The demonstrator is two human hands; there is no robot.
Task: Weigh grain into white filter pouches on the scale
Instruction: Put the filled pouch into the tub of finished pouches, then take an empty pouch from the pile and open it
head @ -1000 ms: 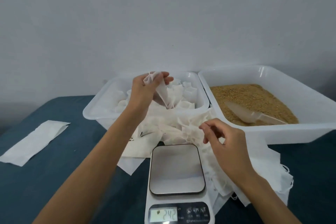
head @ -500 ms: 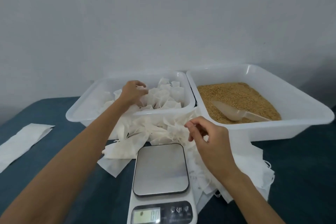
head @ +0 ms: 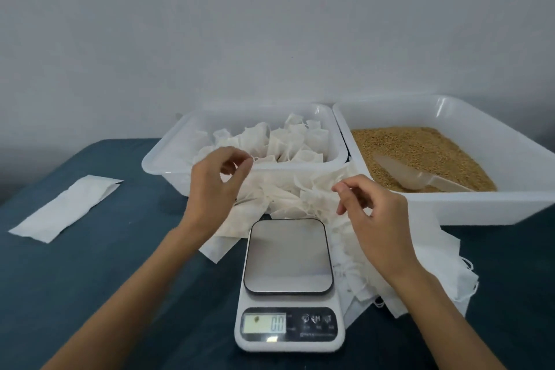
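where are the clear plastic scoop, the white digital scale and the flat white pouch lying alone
clear plastic scoop point(head: 404, 173), head view, on its bowl
white digital scale point(head: 287, 255), head view, on its platform
flat white pouch point(head: 64, 209), head view, on its middle

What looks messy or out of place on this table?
The empty pouches lie in a loose heap spilling around the scale and under its right side, not stacked. One flat white sheet lies alone at far left. The scoop lies half buried in the grain. Nothing looks spilled or damaged.
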